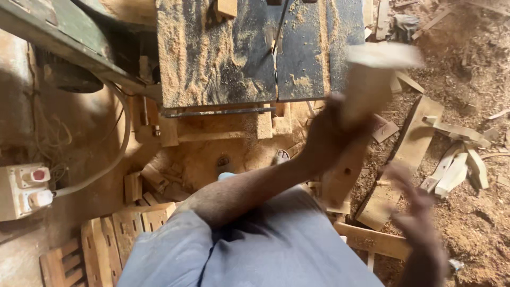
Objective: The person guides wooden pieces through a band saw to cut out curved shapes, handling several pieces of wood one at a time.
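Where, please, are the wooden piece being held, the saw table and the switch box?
wooden piece [366, 87], head view, blurred middle.
saw table [223, 58], head view, sawdust-covered top.
switch box [21, 191], head view, front face.

A dark, matt metal worktop [313, 58] lies coated in pale, gritty sawdust. The left hand [326, 135] grips a pale, bare wood piece [366, 87], blurred but plainly unvarnished. Rough-sawn wooden offcuts [457, 159] litter a floor [478, 223] of loose, powdery sawdust. The switch box [21, 191] is smooth cream plastic, dusted; the shirt [276, 250] is soft blue-grey cloth.
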